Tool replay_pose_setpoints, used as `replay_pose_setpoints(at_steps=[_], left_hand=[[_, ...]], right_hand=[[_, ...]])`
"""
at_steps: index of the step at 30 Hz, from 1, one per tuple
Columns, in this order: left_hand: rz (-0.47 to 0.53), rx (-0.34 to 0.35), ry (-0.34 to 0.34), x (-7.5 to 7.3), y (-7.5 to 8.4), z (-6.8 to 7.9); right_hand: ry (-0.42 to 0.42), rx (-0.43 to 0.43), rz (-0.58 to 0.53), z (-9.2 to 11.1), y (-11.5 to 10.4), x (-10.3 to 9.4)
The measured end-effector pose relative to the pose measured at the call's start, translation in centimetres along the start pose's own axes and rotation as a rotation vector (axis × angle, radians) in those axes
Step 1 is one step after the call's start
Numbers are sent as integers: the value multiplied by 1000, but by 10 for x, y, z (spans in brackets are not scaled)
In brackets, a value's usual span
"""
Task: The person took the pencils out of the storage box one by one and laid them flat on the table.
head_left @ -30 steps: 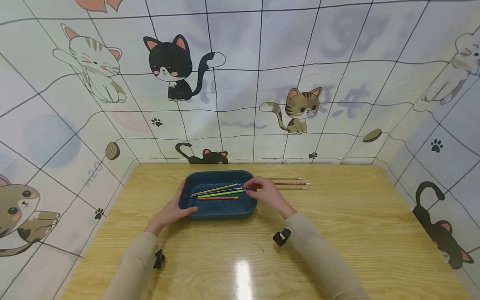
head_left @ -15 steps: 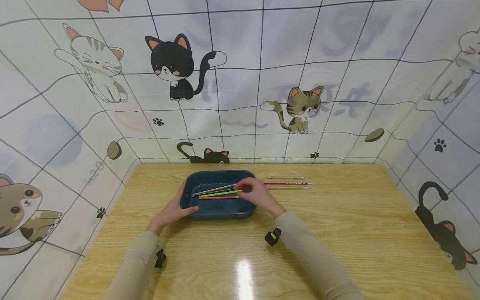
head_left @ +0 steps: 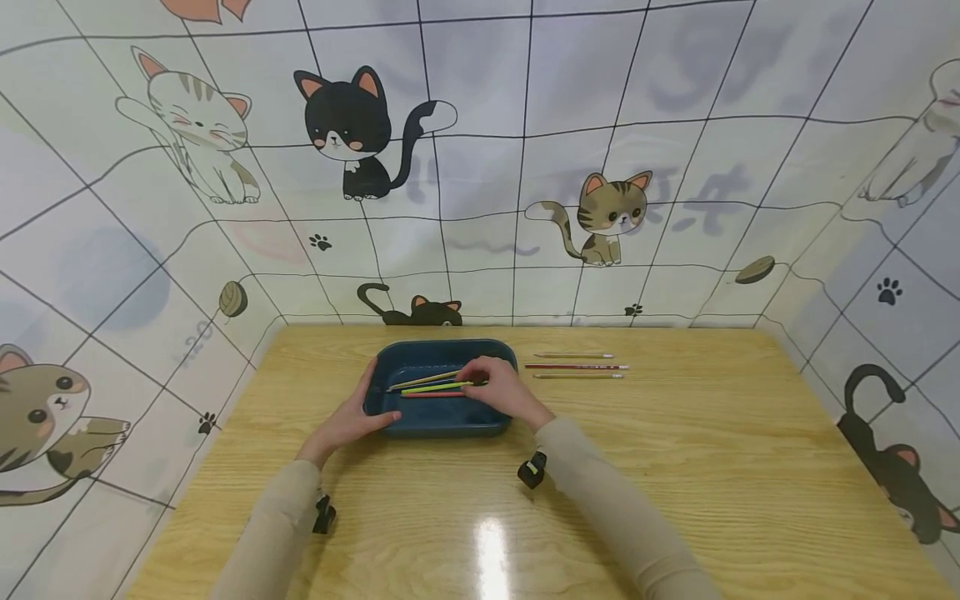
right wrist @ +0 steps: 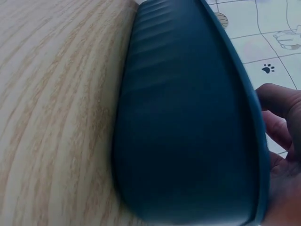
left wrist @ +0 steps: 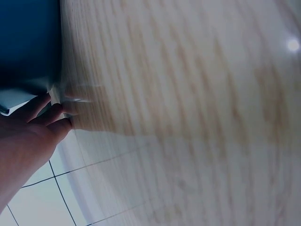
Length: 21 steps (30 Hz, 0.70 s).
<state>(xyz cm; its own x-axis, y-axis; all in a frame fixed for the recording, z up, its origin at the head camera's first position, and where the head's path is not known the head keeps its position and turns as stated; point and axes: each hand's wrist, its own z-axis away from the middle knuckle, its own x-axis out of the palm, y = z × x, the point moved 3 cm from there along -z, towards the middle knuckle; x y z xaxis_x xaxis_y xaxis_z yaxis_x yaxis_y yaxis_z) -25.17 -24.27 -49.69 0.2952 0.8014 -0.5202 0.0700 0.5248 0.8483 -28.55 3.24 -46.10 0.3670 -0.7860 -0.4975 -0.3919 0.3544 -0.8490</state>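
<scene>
A dark blue tray (head_left: 442, 432) stands on the table with several pencils lying in it. My left hand (head_left: 347, 425) grips its left end, thumb over the near rim and fingers along the outer side. In the left wrist view those fingers (left wrist: 57, 123) sit low against the tray wall. My right hand (head_left: 498, 390) reaches over the right end, with thumb and fingertips pinching the lime-green pencil (head_left: 431, 387). A yellow pencil (head_left: 423, 380) lies beyond it and a red-orange pencil (head_left: 431, 395) nearer me. The hand covers their right ends. In the right wrist view, curled fingers (right wrist: 275, 101) show above the rim.
To the right of the tray, three pencils lie on the wooden table (head_left: 675, 467): a pale pencil (head_left: 573, 356), a dark red pencil (head_left: 577, 367) and another pale pencil (head_left: 577, 376). A wall (head_left: 480, 208) with printed cats stands behind.
My right hand has moved left from the tray's right end, further over the pencils, uncovering the left ends of the three on the table. The left hand keeps its grip.
</scene>
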Motion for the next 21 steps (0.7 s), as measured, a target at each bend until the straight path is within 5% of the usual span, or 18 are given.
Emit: replay_pose_setpoints(at_steps=[21], left_hand=[[-16,2,1,-1,0,0]], right_hand=[[-133,80,96,-32,9,28]])
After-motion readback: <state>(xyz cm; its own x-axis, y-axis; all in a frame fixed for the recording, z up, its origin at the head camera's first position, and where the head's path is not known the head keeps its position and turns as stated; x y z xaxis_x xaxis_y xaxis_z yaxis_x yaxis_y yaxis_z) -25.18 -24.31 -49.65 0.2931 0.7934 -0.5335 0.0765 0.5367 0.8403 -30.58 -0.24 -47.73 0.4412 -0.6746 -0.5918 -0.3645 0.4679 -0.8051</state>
